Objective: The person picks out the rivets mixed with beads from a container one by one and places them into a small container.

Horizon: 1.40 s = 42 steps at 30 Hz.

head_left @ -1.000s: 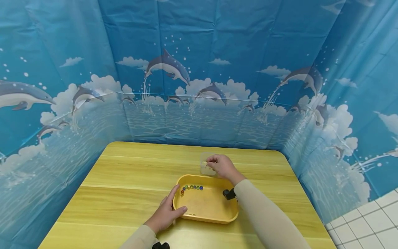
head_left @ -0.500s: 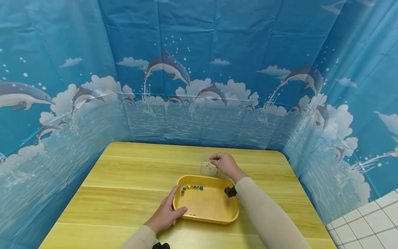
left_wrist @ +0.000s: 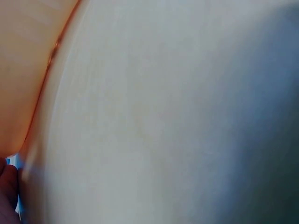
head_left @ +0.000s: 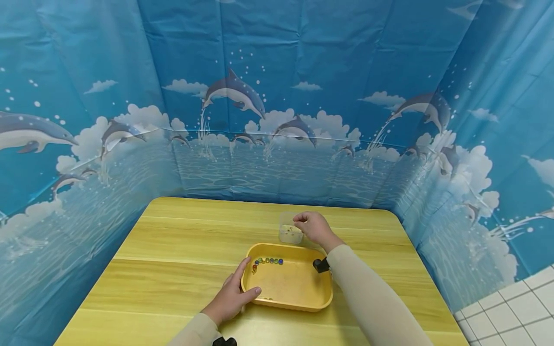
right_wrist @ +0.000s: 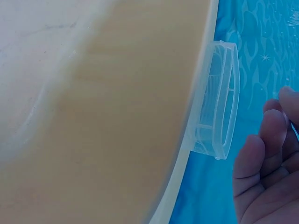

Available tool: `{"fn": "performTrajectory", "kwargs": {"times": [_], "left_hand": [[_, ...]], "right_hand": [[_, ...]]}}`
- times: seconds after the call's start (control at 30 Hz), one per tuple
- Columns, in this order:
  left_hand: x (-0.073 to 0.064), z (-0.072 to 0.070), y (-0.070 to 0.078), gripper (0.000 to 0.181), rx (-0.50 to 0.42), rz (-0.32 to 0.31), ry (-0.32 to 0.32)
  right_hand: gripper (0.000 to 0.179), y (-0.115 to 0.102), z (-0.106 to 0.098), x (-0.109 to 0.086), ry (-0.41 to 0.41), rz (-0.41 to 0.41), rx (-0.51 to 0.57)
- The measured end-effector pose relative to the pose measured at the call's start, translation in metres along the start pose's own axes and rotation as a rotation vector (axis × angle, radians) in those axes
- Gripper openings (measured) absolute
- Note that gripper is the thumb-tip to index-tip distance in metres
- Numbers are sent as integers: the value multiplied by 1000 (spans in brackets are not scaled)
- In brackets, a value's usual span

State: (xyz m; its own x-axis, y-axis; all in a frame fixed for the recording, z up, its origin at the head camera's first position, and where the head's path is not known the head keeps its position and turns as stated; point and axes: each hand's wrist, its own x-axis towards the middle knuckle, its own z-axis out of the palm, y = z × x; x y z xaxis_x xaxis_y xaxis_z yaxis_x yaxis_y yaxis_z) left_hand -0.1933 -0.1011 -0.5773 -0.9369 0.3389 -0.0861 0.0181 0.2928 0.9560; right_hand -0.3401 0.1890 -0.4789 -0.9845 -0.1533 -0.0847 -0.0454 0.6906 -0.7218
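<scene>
A yellow tray (head_left: 290,276) sits on the wooden table, with a row of coloured marbles (head_left: 267,261) along its far left wall. My left hand (head_left: 229,298) rests against the tray's left end, index finger along the rim and thumb across the near corner, both fairly straight. Behind the tray stands a small clear plastic box (head_left: 289,234) with several tiny items inside, too small to name. My right hand (head_left: 316,228) is raised at the box's right side, thumb and fingertips drawn together. Whether something tiny is between them cannot be seen. The right wrist view shows the fingers (right_wrist: 273,130) bent near the box.
The yellow wooden table (head_left: 195,240) has blue dolphin-print sheets (head_left: 277,105) hanging behind it and on both sides. White floor tiles (head_left: 519,307) show at the lower right. A few small pale things (head_left: 267,298) lie by the tray's near wall.
My right hand has lifted slightly out of the clear box and moved a little to the right, then stayed there. The left hand and the tray have not visibly moved.
</scene>
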Motion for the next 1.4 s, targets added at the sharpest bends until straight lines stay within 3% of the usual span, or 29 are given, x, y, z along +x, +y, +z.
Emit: {"fn": "performTrajectory", "kwargs": {"times": [0.93, 1.4], "left_hand": [[-1, -1, 2, 89, 20, -12, 7], [0, 0, 1, 89, 21, -8, 12]], "right_hand": [[28, 0, 8, 5, 16, 7, -70], [33, -5, 13, -1, 15, 20, -8]]}}
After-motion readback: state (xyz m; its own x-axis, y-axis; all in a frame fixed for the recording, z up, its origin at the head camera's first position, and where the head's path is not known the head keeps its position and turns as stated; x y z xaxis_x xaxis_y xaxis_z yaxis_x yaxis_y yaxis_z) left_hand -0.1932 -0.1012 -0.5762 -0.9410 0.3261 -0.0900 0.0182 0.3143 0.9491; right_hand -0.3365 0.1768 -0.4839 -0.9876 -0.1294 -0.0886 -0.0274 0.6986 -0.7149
